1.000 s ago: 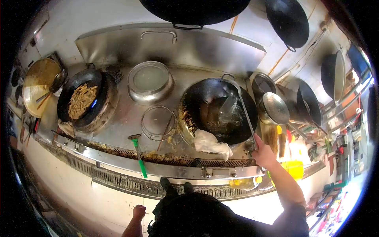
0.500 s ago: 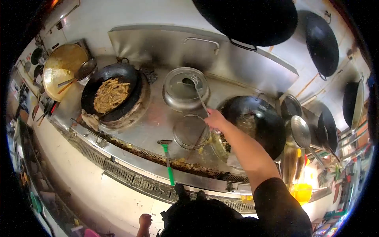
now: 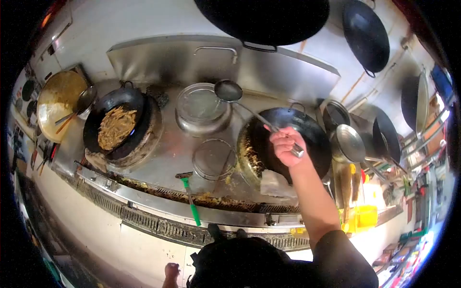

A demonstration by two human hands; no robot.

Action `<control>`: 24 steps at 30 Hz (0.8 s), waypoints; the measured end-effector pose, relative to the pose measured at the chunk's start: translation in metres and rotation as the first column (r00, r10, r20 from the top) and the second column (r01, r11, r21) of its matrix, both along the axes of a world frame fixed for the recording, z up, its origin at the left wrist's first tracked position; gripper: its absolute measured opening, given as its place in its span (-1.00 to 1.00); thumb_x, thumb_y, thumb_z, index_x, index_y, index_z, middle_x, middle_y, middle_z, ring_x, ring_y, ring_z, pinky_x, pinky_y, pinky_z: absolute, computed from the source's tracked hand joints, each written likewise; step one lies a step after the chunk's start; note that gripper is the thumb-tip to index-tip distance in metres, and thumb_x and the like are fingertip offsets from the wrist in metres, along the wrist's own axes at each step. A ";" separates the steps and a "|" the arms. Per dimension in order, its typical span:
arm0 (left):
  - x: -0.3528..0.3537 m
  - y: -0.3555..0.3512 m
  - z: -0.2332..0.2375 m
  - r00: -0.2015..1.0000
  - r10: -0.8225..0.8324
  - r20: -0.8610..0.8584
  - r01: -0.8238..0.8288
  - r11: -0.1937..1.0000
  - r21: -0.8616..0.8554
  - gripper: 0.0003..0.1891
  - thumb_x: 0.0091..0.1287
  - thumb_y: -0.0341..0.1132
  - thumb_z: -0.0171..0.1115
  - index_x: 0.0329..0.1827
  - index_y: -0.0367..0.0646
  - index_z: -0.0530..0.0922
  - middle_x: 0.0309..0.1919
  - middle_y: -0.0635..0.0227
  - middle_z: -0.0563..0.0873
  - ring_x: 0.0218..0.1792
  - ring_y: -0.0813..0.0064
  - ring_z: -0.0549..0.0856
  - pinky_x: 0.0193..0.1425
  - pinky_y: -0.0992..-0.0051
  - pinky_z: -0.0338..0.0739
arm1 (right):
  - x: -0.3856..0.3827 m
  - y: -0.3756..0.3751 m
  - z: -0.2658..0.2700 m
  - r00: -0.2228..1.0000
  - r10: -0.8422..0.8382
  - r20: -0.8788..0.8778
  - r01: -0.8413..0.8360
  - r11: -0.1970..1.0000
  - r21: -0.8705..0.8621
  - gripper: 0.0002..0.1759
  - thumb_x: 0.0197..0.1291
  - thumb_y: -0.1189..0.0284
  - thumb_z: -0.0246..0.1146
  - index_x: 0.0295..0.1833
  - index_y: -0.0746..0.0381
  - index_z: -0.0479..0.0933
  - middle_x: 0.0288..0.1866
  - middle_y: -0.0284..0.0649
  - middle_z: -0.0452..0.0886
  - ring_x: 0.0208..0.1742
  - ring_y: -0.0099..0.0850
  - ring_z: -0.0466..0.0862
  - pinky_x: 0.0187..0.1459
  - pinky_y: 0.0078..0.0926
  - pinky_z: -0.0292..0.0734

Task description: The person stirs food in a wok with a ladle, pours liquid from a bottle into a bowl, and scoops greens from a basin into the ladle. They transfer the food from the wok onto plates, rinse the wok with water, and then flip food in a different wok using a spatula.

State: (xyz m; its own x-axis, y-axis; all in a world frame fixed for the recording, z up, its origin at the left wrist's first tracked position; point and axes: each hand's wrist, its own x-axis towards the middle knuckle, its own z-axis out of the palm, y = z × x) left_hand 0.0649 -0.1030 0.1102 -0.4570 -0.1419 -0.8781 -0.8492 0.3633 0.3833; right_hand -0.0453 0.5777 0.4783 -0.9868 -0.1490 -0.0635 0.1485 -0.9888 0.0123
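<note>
My right hand [image 3: 287,144] is wrapped round the handle of a long metal ladle [image 3: 228,90]. The ladle's bowl is up at the back right rim of a round steel pot [image 3: 204,126] holding clear liquid. Below that hand, a large black wok [image 3: 311,126] sits on the right burner, its inside mostly dark. My left hand [image 3: 171,270] hangs low beside my body, fingers curled, with nothing visible in it. On the left burner, another black wok [image 3: 137,98] holds brown cooked strips of food [image 3: 116,126].
A green-handled scraper [image 3: 191,201] lies across the front edge of the steel range. Behind it sits a round mesh-like disc [image 3: 214,159]. A folded cloth [image 3: 276,185] lies by the right wok. Dark woks [image 3: 366,36] hang on the wall; a tap [image 3: 216,49] juts from the backsplash.
My right hand has moved right and raised the ladle out of the steel pot. The whole view has shifted so the stove appears further left. My left hand stays low.
</note>
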 end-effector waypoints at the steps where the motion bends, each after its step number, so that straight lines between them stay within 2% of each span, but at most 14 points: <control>1: -0.002 -0.040 -0.080 0.792 -0.351 -0.499 0.408 0.913 0.006 -0.76 -0.13 -0.21 0.42 -0.41 -0.05 0.62 -0.37 0.30 0.70 -0.26 0.26 0.66 -0.15 0.28 0.55 | 0.019 0.003 0.012 0.999 -0.001 -0.033 0.001 1.000 0.025 -0.63 0.22 0.48 -0.08 0.09 0.47 0.30 -0.49 -0.29 0.40 -0.60 -0.52 0.46 -0.57 -0.53 0.39; 4: -0.044 0.014 -0.042 0.855 -0.337 -0.394 0.360 0.933 -0.016 -0.84 -0.07 -0.28 0.36 -0.56 -0.10 0.55 -0.50 0.26 0.63 -0.34 0.26 0.65 -0.29 0.29 0.54 | 0.078 0.012 0.042 0.998 -0.058 -0.007 0.058 0.995 0.077 -0.55 0.23 0.46 -0.10 0.21 0.41 0.26 -0.48 -0.25 0.41 -0.61 -0.53 0.45 -0.59 -0.54 0.40; 5: -0.051 0.012 -0.071 0.460 -0.464 -0.757 0.584 0.800 -0.136 -0.87 0.05 -0.33 0.26 -0.57 -0.14 0.51 -0.59 0.30 0.56 -0.52 0.37 0.62 -0.52 0.40 0.49 | 0.099 0.015 0.048 0.997 -0.079 0.016 0.078 0.993 0.093 -0.54 0.23 0.45 -0.11 0.22 0.39 0.26 -0.48 -0.25 0.41 -0.62 -0.53 0.45 -0.61 -0.55 0.40; 6: -0.054 0.070 0.019 0.910 -0.197 -0.364 0.256 0.959 0.121 -0.89 0.14 -0.36 0.15 -0.52 -0.14 0.49 -0.62 0.40 0.51 -0.59 0.51 0.58 -0.61 0.51 0.42 | 0.118 0.019 0.050 0.993 -0.111 0.034 0.106 0.987 0.124 -0.54 0.22 0.45 -0.10 0.23 0.38 0.26 -0.48 -0.24 0.41 -0.63 -0.53 0.44 -0.62 -0.56 0.39; 12: -0.005 0.116 0.033 0.949 -0.045 -0.312 0.134 0.953 0.271 -0.92 0.13 -0.37 0.16 -0.46 -0.16 0.53 -0.55 0.34 0.59 -0.51 0.42 0.62 -0.47 0.42 0.51 | 0.223 0.039 0.034 0.947 -0.247 0.203 0.184 0.940 0.287 -0.47 0.23 0.44 -0.09 0.33 0.34 0.17 -0.46 -0.30 0.36 -0.66 -0.59 0.39 -0.66 -0.64 0.33; 15: 0.048 0.057 -0.089 0.277 -0.714 -0.643 0.762 0.571 -0.306 -0.88 0.10 -0.32 0.16 -0.44 -0.17 0.58 -0.45 0.20 0.65 -0.34 0.19 0.65 -0.25 0.28 0.55 | 0.255 0.054 0.010 0.897 -0.287 0.336 0.136 0.902 0.410 -0.51 0.20 0.46 -0.06 0.28 0.27 0.24 -0.50 -0.33 0.37 -0.67 -0.59 0.39 -0.70 -0.65 0.29; 16: 0.070 0.063 -0.072 0.698 -0.571 -0.432 0.582 0.804 -0.121 -0.83 0.11 -0.28 0.12 -0.42 -0.16 0.61 -0.33 0.13 0.66 -0.19 0.04 0.61 -0.06 0.21 0.52 | 0.263 0.054 0.005 0.851 -0.332 0.407 0.080 0.848 0.524 -0.54 0.18 0.47 -0.04 0.23 0.23 0.29 -0.51 -0.33 0.38 -0.68 -0.58 0.40 -0.72 -0.65 0.28; 17: 0.083 0.065 -0.049 0.709 -0.563 -0.425 0.573 0.811 -0.117 -0.83 0.11 -0.28 0.12 -0.42 -0.16 0.61 -0.33 0.13 0.66 -0.19 0.04 0.61 -0.06 0.21 0.52 | 0.268 0.052 0.002 0.798 -0.384 0.464 0.013 0.781 0.625 -0.57 0.17 0.48 -0.03 0.19 0.19 0.33 -0.52 -0.33 0.39 -0.68 -0.58 0.40 -0.74 -0.66 0.26; 19: 0.103 0.065 -0.003 0.132 -0.970 -0.202 0.861 0.213 -0.462 -0.77 0.17 -0.24 0.06 -0.41 -0.20 0.62 -0.28 0.09 0.66 -0.17 0.05 0.61 -0.03 0.21 0.52 | 0.272 0.045 -0.001 0.773 -0.406 0.488 -0.034 0.741 0.670 -0.52 0.12 0.52 0.00 0.21 0.13 0.34 -0.56 -0.29 0.41 -0.72 -0.55 0.40 -0.75 -0.64 0.27; 20: 0.117 0.065 0.020 0.357 -0.899 -0.252 0.787 0.435 -0.437 -0.76 0.18 -0.24 0.06 -0.40 -0.20 0.62 -0.25 0.07 0.66 -0.15 0.08 0.62 -0.04 0.20 0.52 | 0.272 0.037 -0.001 0.735 -0.499 0.458 -0.131 0.559 0.819 -0.46 0.08 0.54 0.00 0.25 0.13 0.32 -0.58 -0.29 0.42 -0.75 -0.52 0.38 -0.75 -0.61 0.28; 21: 0.120 0.056 0.016 0.235 -0.964 -0.127 0.874 0.267 -0.406 -0.75 0.17 -0.20 0.09 -0.34 -0.21 0.62 -0.25 0.07 0.66 -0.13 0.10 0.62 -0.03 0.21 0.52 | 0.274 0.030 -0.001 0.706 -0.584 0.401 -0.231 0.344 0.910 -0.41 0.05 0.55 0.00 0.29 0.13 0.29 -0.61 -0.28 0.43 -0.78 -0.50 0.36 -0.75 -0.58 0.30; 22: 0.135 0.036 -0.008 0.487 -0.858 -0.166 0.776 0.512 -0.369 -0.74 0.15 -0.19 0.12 -0.32 -0.21 0.62 -0.24 0.08 0.67 -0.13 0.10 0.63 -0.02 0.23 0.52 | 0.278 0.027 -0.008 0.732 -0.603 0.318 -0.294 0.143 0.945 -0.27 0.00 0.57 -0.01 0.40 0.12 0.16 -0.60 -0.23 0.50 -0.80 -0.45 0.37 -0.73 -0.52 0.34; 23: 0.154 0.009 -0.043 0.699 -0.688 -0.195 0.616 0.718 -0.324 -0.73 0.13 -0.18 0.15 -0.30 -0.21 0.62 -0.24 0.09 0.68 -0.13 0.11 0.63 -0.01 0.24 0.52 | 0.280 0.021 -0.015 0.735 -0.598 0.318 -0.296 0.139 0.945 -0.27 0.00 0.57 -0.01 0.40 0.12 0.16 -0.60 -0.23 0.50 -0.80 -0.45 0.37 -0.73 -0.52 0.34; 24: 0.154 -0.011 -0.056 0.404 -0.896 -0.185 0.786 0.443 -0.431 -0.71 0.08 -0.17 0.20 -0.30 -0.22 0.62 -0.24 0.09 0.69 -0.13 0.12 0.65 0.01 0.26 0.52 | 0.282 0.014 -0.021 0.743 -0.632 0.222 -0.390 -0.139 0.910 -0.23 0.00 0.59 0.02 0.43 0.13 0.10 -0.56 -0.19 0.51 -0.77 -0.44 0.41 -0.70 -0.47 0.38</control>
State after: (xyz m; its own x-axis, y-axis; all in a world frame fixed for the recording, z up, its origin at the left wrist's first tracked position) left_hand 0.2185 -0.1143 0.0547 -0.7075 0.3211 -0.6296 0.1219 0.9329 0.3388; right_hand 0.2366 0.5920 0.4577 -0.6402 0.6927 -0.3322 0.4890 0.0340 -0.8716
